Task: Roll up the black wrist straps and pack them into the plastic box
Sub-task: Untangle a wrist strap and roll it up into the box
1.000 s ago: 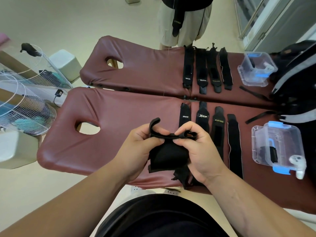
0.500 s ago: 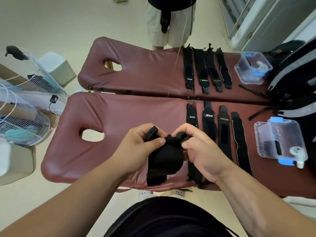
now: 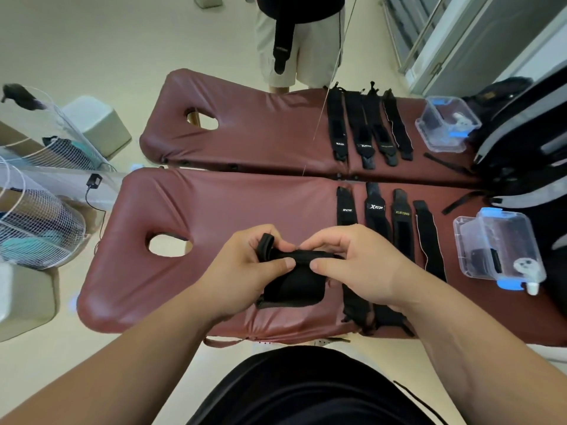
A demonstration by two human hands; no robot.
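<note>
Black wrist strap (image 3: 294, 286) pinched along its top fold by my left hand (image 3: 245, 271) and right hand (image 3: 368, 271). I should roll it tight, keeping edges even.

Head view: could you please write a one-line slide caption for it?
Left hand and right hand pinch a black wrist strap over the table; four others lie flat near the plastic box.
</note>
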